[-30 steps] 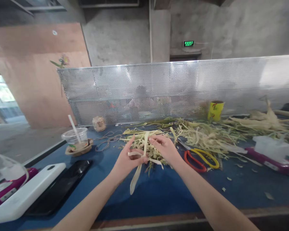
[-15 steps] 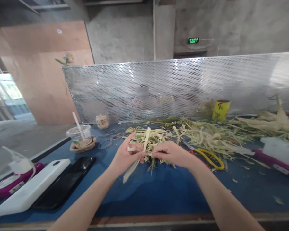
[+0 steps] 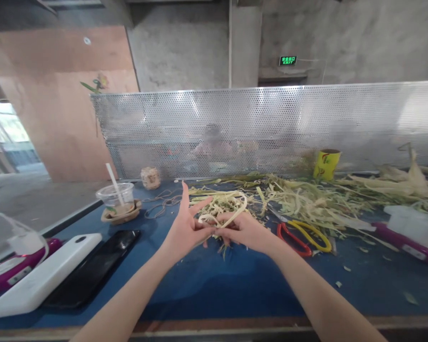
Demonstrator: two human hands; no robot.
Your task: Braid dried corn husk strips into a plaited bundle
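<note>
A pale plant strip (image 3: 239, 211) curves up in a loop from between my two hands. My left hand (image 3: 188, 228) pinches the strip with thumb and lower fingers, while two of its fingers point up and outward. From the right, my right hand (image 3: 245, 231) holds the same strip at its fingertips, which meet those of the left hand. Where the fingertips meet, the details of the strip are hidden. Behind the hands lies a heap of green and cream plant shreds (image 3: 223, 203).
Red- and yellow-handled scissors (image 3: 306, 235) lie right of my hands, before a pile of dry husks (image 3: 317, 202). A yellow can (image 3: 327, 165) stands behind. At left are a plastic cup (image 3: 117, 197), a black phone (image 3: 92, 268), a white power bank (image 3: 50, 273) and string (image 3: 162, 204).
The strip that stood upright now bends in a loop to the right. The leafy end that hung below my left hand no longer shows there. My left index finger has lifted.
</note>
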